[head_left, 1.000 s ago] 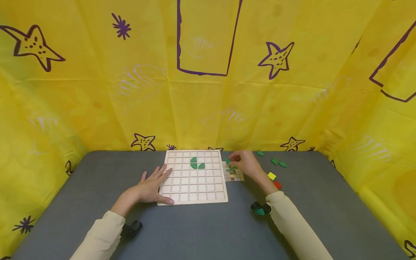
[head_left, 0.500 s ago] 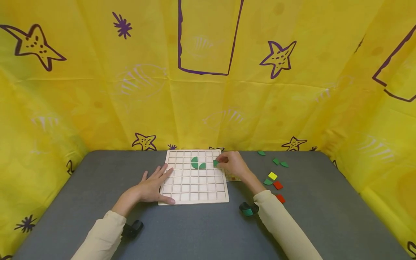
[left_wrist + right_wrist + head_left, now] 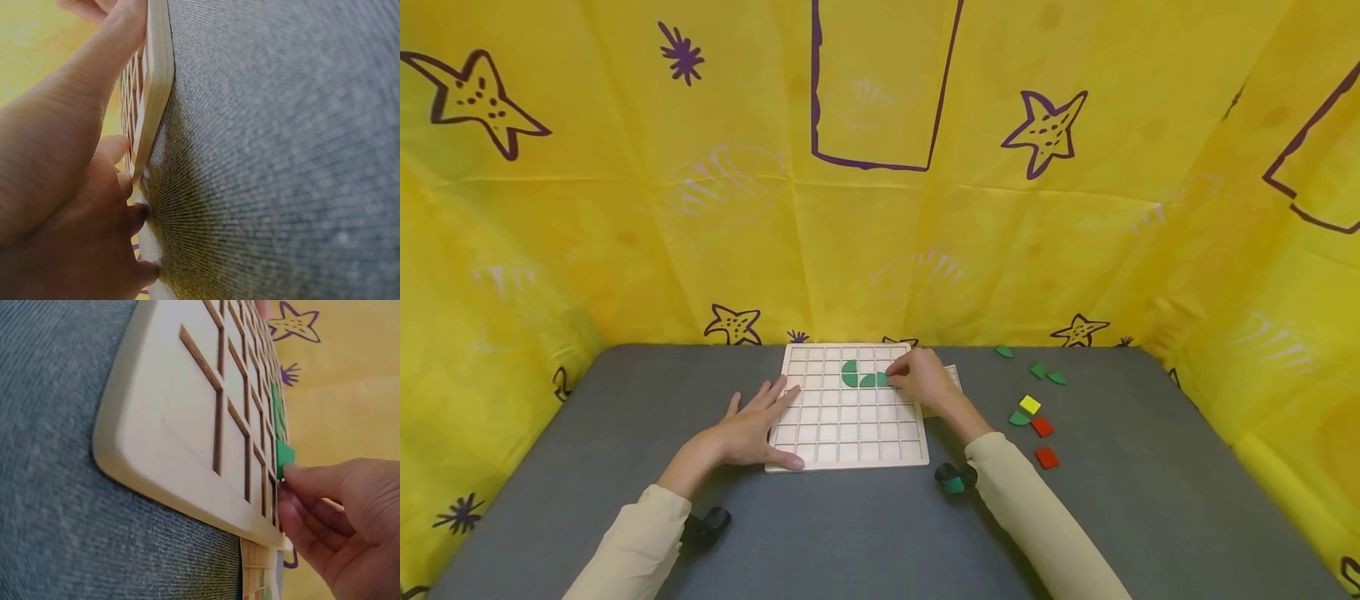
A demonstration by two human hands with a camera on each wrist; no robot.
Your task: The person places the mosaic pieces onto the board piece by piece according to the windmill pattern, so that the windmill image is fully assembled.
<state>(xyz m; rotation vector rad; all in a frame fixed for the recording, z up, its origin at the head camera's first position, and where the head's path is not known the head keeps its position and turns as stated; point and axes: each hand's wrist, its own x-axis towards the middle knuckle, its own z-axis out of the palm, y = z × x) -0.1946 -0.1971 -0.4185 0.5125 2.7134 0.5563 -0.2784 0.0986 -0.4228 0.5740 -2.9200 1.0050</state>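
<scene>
A wooden grid board lies on the grey table. My left hand rests along its left edge, fingers spread and thumb on the near left corner; the left wrist view shows the left hand beside the board's rim. Over the board's upper right part, my right hand pinches a green tile between thumb and fingertips. In the right wrist view that tile stands tilted at the grid. Just left of it, green curved tiles and a green leaf-shaped tile lie in cells.
A small pattern card sticks out at the board's right side, partly covered by my right hand. Further right lie a yellow tile, red tiles and several green tiles. A yellow printed cloth hangs behind the table.
My right hand has carried the green tile left, from above the pattern card onto the board beside the other green tiles. My left hand has stayed in place.
</scene>
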